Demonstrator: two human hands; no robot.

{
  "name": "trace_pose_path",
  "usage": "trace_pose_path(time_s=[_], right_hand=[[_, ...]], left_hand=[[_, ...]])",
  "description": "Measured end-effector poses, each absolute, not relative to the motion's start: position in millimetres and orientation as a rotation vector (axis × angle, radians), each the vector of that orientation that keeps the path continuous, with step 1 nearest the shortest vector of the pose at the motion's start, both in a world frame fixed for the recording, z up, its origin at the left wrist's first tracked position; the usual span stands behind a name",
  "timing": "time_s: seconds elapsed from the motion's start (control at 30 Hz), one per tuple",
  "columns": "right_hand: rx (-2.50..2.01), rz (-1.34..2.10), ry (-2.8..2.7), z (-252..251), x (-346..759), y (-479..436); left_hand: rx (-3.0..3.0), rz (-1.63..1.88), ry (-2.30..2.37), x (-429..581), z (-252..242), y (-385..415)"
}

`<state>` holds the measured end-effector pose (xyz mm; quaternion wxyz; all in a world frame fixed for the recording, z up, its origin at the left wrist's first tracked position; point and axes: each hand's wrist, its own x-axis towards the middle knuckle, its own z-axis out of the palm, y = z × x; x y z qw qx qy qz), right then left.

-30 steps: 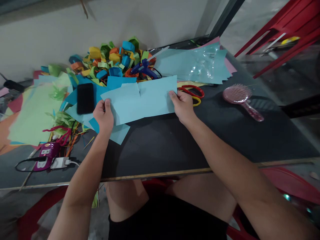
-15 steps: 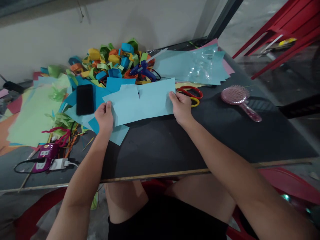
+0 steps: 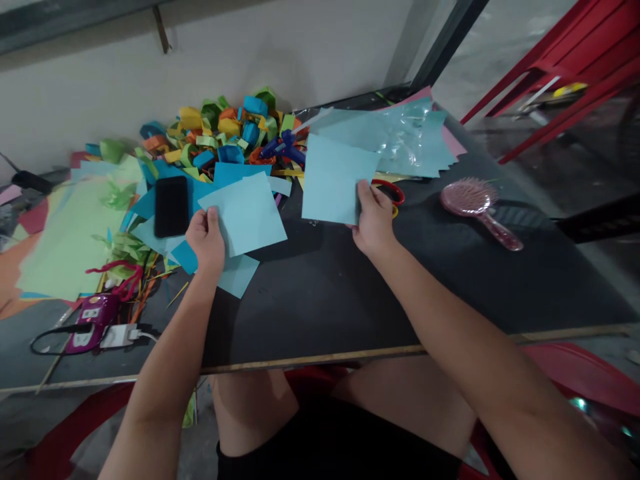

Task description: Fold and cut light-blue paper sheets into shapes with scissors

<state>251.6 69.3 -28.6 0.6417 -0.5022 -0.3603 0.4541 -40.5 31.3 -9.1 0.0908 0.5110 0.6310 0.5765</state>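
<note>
Just right of the smartphone, the left hand holds one light-blue paper square, thumb closed on its edge; farther right of the smartphone, the right hand pinches a second paper square likewise. Both should be light, flexible, easily creased, so best taken by edges. Half a second ago they were joined, only partly slit.

there are two held sheets, one phone, one hairbrush and probably one pair of scissors.
</note>
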Motion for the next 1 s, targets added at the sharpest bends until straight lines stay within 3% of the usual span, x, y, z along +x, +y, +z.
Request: trace_pose_path(time_s=[0.13, 0.53, 1.0], right_hand=[[-1.028, 1.311, -0.686, -21, 241, 59], [-1.133, 1.494, -1.105, -15, 210, 25], [-0.925, 1.313, -1.270, -12, 206, 24]], left_hand=[[1.596, 1.613, 1.852, -29, -8, 25], [1.617, 1.542, 1.689, -2, 0, 8], [1.754, 1.215, 1.312, 3, -10, 4]])
